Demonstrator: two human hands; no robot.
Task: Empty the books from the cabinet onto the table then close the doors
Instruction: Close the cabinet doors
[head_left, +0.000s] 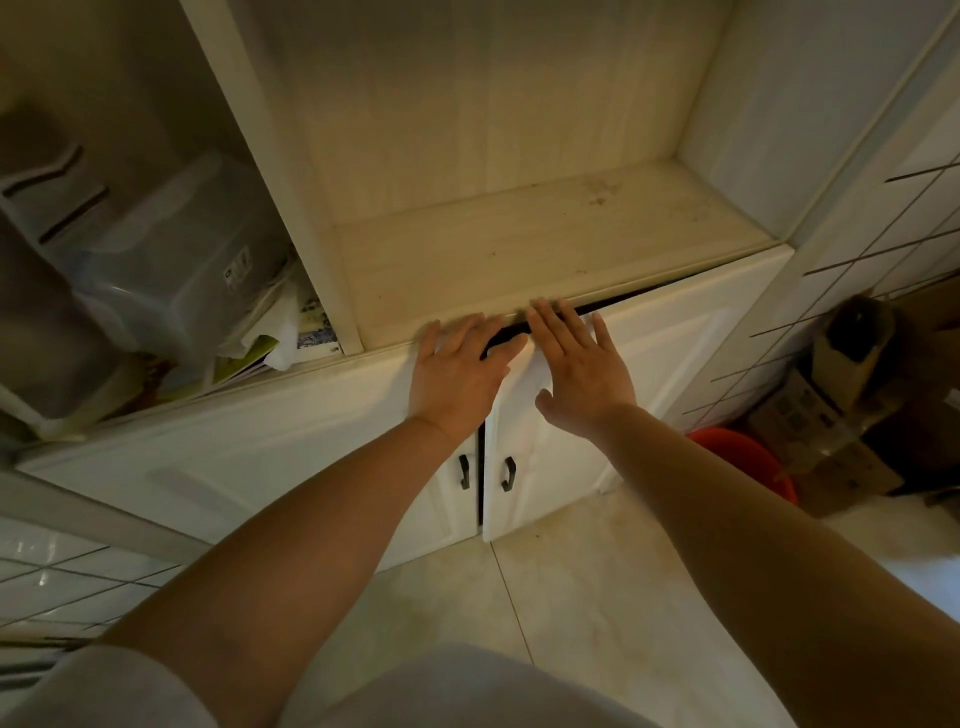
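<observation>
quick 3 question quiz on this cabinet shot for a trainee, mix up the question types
1. True or false: the right door is fully shut.
2. Which hands lie flat on the doors? A) left only B) right only C) both
3. Fill in: the bucket on the floor is ____.

Key: 1 false, a dark gap shows along its top. 2 C, left hand and right hand press with straight fingers. 3 red.

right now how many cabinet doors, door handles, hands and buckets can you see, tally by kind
cabinet doors: 2, left door and right door, the right one not fully shut
door handles: 2, one and the other
hands: 2, left hand and right hand, both flat on the doors' top edges
buckets: 1, red bucket
total: 7
</observation>
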